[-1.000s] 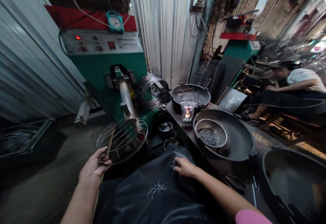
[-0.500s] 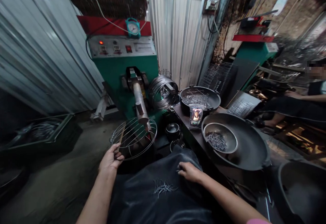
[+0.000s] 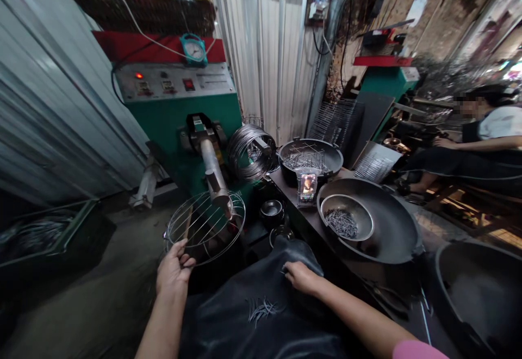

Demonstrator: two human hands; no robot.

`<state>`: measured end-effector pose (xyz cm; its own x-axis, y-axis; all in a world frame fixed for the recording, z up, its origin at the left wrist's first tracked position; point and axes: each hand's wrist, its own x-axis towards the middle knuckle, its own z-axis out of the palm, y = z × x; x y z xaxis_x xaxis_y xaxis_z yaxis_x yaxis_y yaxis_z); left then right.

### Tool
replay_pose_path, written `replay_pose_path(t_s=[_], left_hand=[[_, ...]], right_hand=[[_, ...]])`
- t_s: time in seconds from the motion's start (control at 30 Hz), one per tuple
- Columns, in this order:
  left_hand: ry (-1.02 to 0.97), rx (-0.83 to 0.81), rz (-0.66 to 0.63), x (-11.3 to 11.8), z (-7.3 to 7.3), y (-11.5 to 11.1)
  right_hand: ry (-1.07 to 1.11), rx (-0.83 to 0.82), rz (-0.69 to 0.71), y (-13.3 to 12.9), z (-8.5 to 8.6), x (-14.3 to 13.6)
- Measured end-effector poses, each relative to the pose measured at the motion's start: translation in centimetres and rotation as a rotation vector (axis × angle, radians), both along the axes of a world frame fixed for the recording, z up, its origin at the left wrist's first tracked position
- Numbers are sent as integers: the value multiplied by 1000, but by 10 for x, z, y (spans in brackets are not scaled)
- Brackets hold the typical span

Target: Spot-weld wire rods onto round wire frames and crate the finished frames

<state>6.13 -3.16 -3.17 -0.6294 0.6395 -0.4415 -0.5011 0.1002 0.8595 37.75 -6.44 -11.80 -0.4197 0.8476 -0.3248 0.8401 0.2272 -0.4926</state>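
While clamping the left hand [image 3: 174, 269] on the near edge of the round rack [image 3: 200, 224] at the metal arm [image 3: 212, 169], pinching the right hand [image 3: 302, 277] together, apparently on a wire [image 3: 283, 271]; ideally steadying the rack against twisting.

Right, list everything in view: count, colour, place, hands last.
Near machine: one, green-red, ahead
Far machine: one, green-red, back right
Round wire rack: one, silver, at near machine's arm
Dial: one, teal, on near machine
Basket: one, brown, atop near machine
Wire coil: one, grey, beside near machine
Corrugated wall: one, grey, behind near machine
Large pans: three, black, right side
Bowl: one, silver, in middle pan
Phone: one, lit screen, beside middle pan
Wire grids: uncounted, grey, behind pans
Apron: one, black, over lap
Wire pieces: uncounted, grey, in bowl, on apron
Bin: one, green, lower left
Co-worker: one, white sleeve, far right
Left hand: one, bare, at rack's near rim
Right hand: one, bare, over apron, fingers pinched
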Motion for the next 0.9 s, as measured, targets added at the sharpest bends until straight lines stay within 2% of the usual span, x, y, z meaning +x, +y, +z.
replay_pose_path(t_s=[0.07, 0.13, 0.27, 0.3, 0.37, 0.43, 0.57, 0.67, 0.77, 0.83, 0.9], left_hand=[[-59, -5, 65, 4, 4, -1], [-76, -1, 81, 6, 7, -2], [-36, -4, 94, 9, 7, 1], [-22, -8, 93, 11, 6, 2], [3, -8, 79, 14, 5, 4], [29, 10, 65, 17, 3, 5], [65, 84, 112, 18, 1, 7], [43, 151, 126, 17, 1, 8], [12, 178, 115, 17, 3, 7], [7, 156, 121, 18, 5, 7], [-22, 116, 126, 20, 6, 8]], right_hand=[[-12, -39, 21, 1, 3, -3], [124, -117, -22, 4, 9, -10], [850, -252, -239, 24, 40, -48], [1021, -233, -248, 31, 50, -62], [1213, -172, -199, 45, 67, -89], [1215, -93, -119, 54, 74, -112], [986, 9, -25, 61, 63, -133], [947, -6, -73, 61, 61, -132], [1029, 55, -124, 61, 76, -127], [1087, 114, -116, 61, 84, -124], [1088, 137, -80, 62, 84, -124]])
